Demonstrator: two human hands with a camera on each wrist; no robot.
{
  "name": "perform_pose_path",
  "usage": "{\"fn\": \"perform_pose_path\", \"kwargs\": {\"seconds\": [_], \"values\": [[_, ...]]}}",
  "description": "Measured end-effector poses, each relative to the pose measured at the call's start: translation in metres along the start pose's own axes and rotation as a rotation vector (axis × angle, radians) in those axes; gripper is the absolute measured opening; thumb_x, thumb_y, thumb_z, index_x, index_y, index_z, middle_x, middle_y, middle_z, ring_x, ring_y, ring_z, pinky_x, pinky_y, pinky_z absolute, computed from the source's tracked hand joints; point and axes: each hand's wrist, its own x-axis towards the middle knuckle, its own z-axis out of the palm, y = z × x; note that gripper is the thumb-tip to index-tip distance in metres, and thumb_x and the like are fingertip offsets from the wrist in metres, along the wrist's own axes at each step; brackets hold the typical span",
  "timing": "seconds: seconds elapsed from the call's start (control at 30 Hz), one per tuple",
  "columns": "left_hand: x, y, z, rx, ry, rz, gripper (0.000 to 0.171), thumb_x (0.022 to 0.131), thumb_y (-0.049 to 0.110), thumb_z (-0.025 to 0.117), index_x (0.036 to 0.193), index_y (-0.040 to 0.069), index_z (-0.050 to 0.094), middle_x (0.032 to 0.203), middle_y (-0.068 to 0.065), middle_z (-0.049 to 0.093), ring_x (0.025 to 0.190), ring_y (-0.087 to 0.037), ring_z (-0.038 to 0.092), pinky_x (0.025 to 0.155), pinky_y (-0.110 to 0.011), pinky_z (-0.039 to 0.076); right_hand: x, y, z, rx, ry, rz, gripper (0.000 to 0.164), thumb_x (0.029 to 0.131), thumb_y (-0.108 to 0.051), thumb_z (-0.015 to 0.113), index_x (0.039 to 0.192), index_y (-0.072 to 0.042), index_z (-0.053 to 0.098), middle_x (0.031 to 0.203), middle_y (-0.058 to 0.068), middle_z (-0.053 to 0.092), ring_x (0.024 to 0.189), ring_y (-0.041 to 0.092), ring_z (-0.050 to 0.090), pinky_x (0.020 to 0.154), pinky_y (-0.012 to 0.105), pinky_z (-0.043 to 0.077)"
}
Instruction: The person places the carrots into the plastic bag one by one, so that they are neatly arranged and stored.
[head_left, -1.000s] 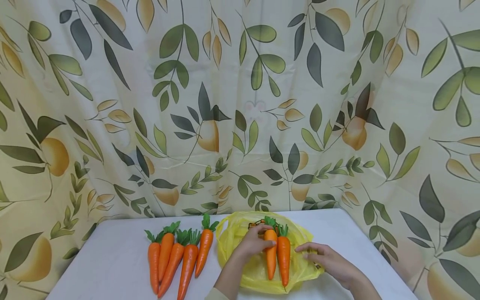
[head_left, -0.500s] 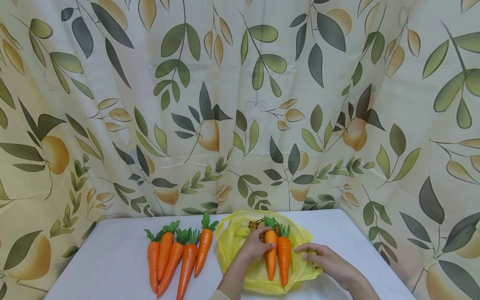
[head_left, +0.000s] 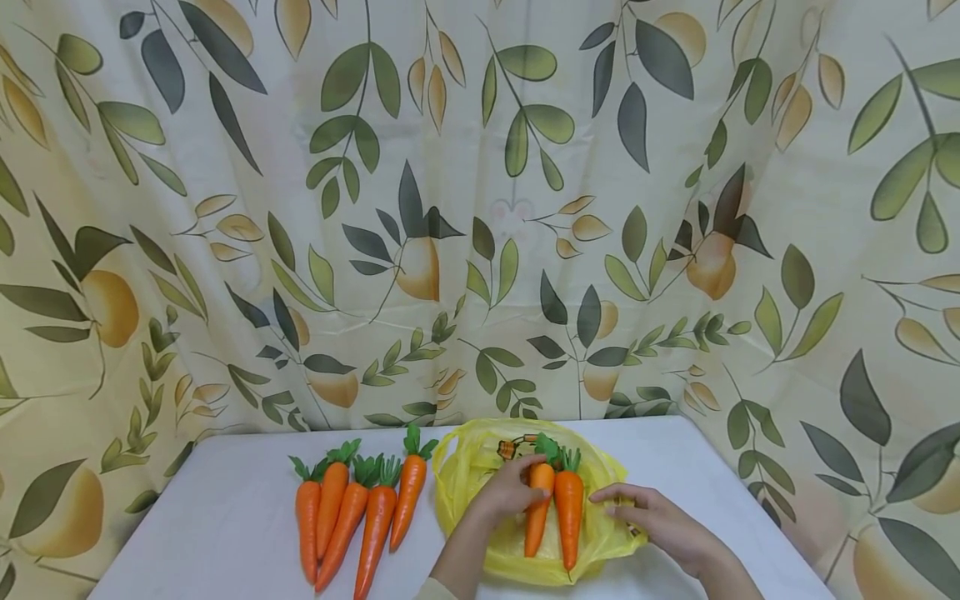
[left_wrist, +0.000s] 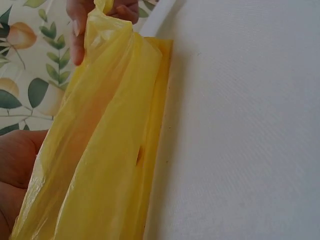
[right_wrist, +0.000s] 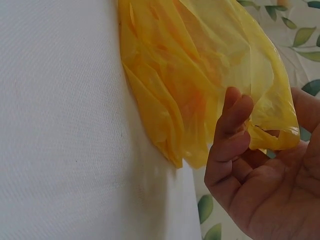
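In the head view, a yellow plastic bag lies spread on the white table, its mouth wide. My left hand holds an orange carrot with green leaves between thumb and fingers, inside the bag. A second carrot lies just to its right. At the bag's right edge, my right hand has its fingers curled, holding the plastic. The right wrist view shows the bag's rim caught between thumb and fingers. Orange shows faintly through the plastic there.
Left of the bag, several more carrots lie close together on the white table, leaves toward the back. A dark and orange printed mark shows on the bag. A leaf-patterned curtain hangs behind and around the table.
The carrot in my left hand has tilted, its tip swinging slightly to the left. The right hand and the other carrots have hardly moved.
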Motion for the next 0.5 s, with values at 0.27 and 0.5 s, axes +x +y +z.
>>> {"fn": "perform_pose_path", "kwargs": {"seconds": [0.27,0.5], "values": [[-0.0010,-0.0006,-0.0041,-0.012,0.000,0.079,0.058,0.076,-0.020,0.078,0.129,0.001,0.069,0.115,-0.011,0.069,0.104,-0.028,0.064,0.077,-0.035,0.058,0.0000,0.0009,-0.0011,-0.001,-0.004,-0.008,0.034,0.107,-0.018,0.056,0.134,0.001,0.062,0.133,0.016,0.056,0.095,0.026,0.062,0.077,0.036,0.055],[-0.0025,-0.0035,-0.0081,-0.031,-0.017,0.071,0.058,0.076,-0.018,0.080,0.130,0.001,0.069,0.102,-0.009,0.065,0.091,-0.024,0.061,0.069,-0.030,0.056,0.0003,-0.0008,-0.0003,0.005,-0.010,-0.015,0.034,0.106,-0.019,0.057,0.134,0.001,0.063,0.133,0.016,0.056,0.096,0.026,0.062,0.078,0.036,0.055]]}}
